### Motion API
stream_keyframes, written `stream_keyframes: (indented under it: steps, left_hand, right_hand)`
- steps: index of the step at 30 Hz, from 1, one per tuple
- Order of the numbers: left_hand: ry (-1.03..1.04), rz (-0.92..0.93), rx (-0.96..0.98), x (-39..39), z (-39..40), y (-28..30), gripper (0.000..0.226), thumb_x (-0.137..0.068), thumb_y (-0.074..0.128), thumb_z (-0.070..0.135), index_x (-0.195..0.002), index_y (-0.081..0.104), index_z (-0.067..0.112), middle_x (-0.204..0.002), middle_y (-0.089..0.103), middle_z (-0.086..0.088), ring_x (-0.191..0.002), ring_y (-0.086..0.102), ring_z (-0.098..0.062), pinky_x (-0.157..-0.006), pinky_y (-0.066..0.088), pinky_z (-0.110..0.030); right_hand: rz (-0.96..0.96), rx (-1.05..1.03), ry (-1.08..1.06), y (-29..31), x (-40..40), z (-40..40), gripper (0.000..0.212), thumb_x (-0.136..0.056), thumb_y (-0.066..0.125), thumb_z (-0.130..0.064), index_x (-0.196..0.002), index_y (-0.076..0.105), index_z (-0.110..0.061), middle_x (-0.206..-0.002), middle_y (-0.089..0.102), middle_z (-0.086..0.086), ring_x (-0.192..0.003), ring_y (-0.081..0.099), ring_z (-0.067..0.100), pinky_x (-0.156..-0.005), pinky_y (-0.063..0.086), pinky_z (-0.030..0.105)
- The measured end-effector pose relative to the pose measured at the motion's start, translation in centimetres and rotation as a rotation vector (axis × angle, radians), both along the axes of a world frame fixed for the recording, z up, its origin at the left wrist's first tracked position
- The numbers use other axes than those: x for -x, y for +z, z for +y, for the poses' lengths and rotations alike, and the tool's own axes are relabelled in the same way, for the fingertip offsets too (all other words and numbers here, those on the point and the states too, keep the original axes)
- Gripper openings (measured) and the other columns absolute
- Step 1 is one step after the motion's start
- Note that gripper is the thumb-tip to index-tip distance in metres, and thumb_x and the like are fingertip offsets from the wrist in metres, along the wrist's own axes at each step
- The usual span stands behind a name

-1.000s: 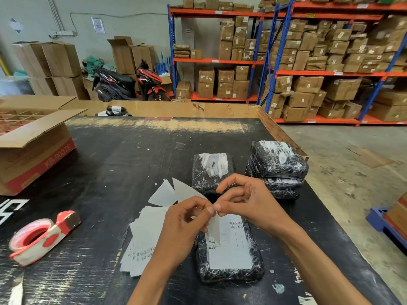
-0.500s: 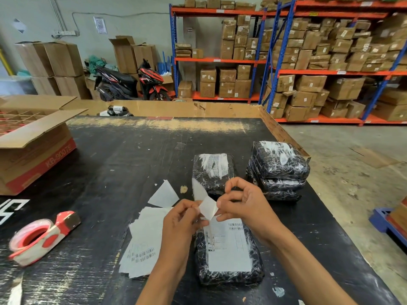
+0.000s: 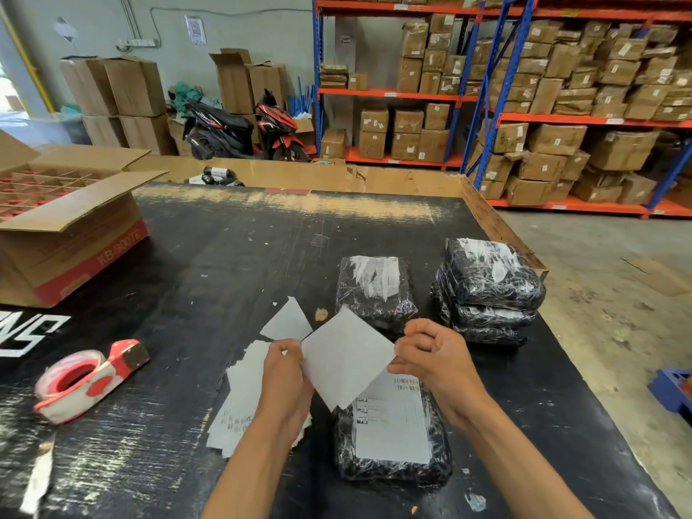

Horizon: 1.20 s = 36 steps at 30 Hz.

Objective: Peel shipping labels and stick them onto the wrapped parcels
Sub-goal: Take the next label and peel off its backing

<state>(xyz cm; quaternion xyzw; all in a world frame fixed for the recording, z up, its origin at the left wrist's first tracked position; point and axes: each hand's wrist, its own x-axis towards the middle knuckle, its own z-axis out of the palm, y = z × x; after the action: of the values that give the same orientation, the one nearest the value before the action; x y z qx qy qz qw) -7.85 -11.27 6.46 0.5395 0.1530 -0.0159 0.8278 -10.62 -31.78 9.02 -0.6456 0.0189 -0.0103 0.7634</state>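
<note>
Five black plastic-wrapped parcels on the black bench: one by the near edge [image 3: 391, 440], one mid-bench [image 3: 376, 290], three stacked at the right edge [image 3: 488, 290]. One red-and-white tape dispenser [image 3: 88, 380] at the left. One open brown cardboard box [image 3: 71, 234], far left. Two hands, left [image 3: 286, 383] and right [image 3: 436, 359], share one blank white sheet [image 3: 346, 363].

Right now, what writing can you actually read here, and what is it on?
"KB-9007E": red band of the open carton, somewhat blurred.
Large white letters on the table: cut off, unreadable.
Label on the nearest parcel: too small.
Wall notice: too blurred.
</note>
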Motion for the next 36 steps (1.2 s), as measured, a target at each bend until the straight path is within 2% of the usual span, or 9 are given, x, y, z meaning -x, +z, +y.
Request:
stream_keyframes:
  steps: [3,7,12,16,19,25,27,31,36]
  left_hand:
    - [-0.058,-0.046,0.053,-0.8,0.6,0.3,0.028,-0.104,0.039,0.006,-0.080,0.051,0.012,-0.061,0.060,0.005,-0.051,0.054,-0.007,-0.046,0.045,-0.020]
    - [-0.241,-0.062,0.115,-2.0,1.7,0.3,0.020,-0.101,0.048,0.009,-0.104,0.067,0.006,-0.100,0.076,-0.007,-0.084,0.072,-0.015,-0.067,0.059,-0.024]
    - [-0.503,0.002,-0.118,-2.9,2.8,-1.3,0.023,-0.098,0.051,0.000,-0.111,0.070,0.001,-0.111,0.075,-0.015,-0.102,0.072,-0.022,-0.078,0.060,-0.025]
    - [-0.255,0.076,-0.193,-4.5,3.5,-1.4,0.025,-0.096,0.052,-0.005,-0.089,0.075,0.001,-0.093,0.079,-0.010,-0.078,0.076,-0.016,-0.066,0.060,-0.022]
    - [-0.096,0.122,-0.166,-6.0,4.7,-1.8,0.021,-0.093,0.052,-0.006,-0.087,0.072,-0.004,-0.084,0.078,-0.011,-0.067,0.075,-0.016,-0.061,0.060,-0.022]
    - [0.322,0.197,-0.171,-8.8,6.8,-3.5,0.008,-0.084,0.060,-0.007,-0.081,0.068,-0.006,-0.082,0.070,-0.018,-0.069,0.071,-0.023,-0.079,0.060,-0.034]
    - [0.413,0.220,-0.209,-9.4,7.0,-4.0,0.011,-0.084,0.059,-0.006,-0.080,0.067,-0.001,-0.081,0.070,-0.018,-0.064,0.072,-0.023,-0.078,0.059,-0.035]
    - [0.508,0.259,-0.338,-10.6,6.7,-4.7,0.014,-0.086,0.059,-0.005,-0.080,0.068,0.004,-0.086,0.068,-0.010,-0.053,0.068,-0.018,-0.057,0.059,-0.023]
    - [0.406,0.278,-0.425,-11.9,5.7,-5.4,0.015,-0.087,0.066,-0.002,-0.100,0.072,-0.003,-0.101,0.063,-0.014,-0.078,0.070,-0.035,-0.076,0.057,-0.033]
  right_hand:
    - [-0.010,0.092,-0.018,0.0,-0.8,-1.1,0.030,-0.086,0.069,0.007,-0.110,0.070,-0.010,-0.064,0.063,0.007,-0.065,0.069,0.020,-0.067,0.061,0.029]
    - [0.015,0.205,-0.088,-0.2,-2.3,-2.8,0.028,-0.089,0.063,0.008,-0.108,0.074,-0.009,-0.068,0.070,0.012,-0.057,0.066,0.017,-0.058,0.057,0.023]
    - [-0.006,0.210,-0.137,-0.2,-3.5,-5.0,0.031,-0.090,0.061,0.009,-0.103,0.074,-0.015,-0.063,0.065,0.007,-0.056,0.064,0.018,-0.057,0.059,0.026]
    - [-0.024,0.172,-0.112,-0.4,-3.8,-6.0,0.022,-0.091,0.064,0.006,-0.104,0.073,-0.009,-0.071,0.068,0.011,-0.062,0.069,0.022,-0.059,0.061,0.030]
    - [-0.033,0.141,-0.102,-0.6,-3.8,-6.4,0.019,-0.090,0.065,0.008,-0.102,0.072,-0.005,-0.078,0.068,0.017,-0.065,0.071,0.024,-0.058,0.062,0.031]
    - [-0.060,0.138,-0.050,-0.6,-4.0,-6.5,0.019,-0.087,0.072,-0.002,-0.105,0.077,-0.008,-0.081,0.066,0.015,-0.076,0.073,0.021,-0.067,0.063,0.028]
    - [-0.047,0.115,-0.017,-0.4,-4.1,-6.3,0.020,-0.084,0.076,-0.010,-0.104,0.079,-0.009,-0.085,0.067,0.026,-0.080,0.074,0.023,-0.071,0.063,0.028]
    - [-0.032,0.128,0.057,-0.2,-4.3,-5.8,0.017,-0.089,0.072,-0.001,-0.097,0.081,-0.014,-0.091,0.071,0.028,-0.087,0.075,0.023,-0.074,0.063,0.030]
    - [-0.033,0.159,0.139,0.0,-4.5,-5.2,0.024,-0.091,0.068,0.004,-0.096,0.082,-0.015,-0.080,0.070,0.005,-0.084,0.074,0.017,-0.077,0.063,0.032]
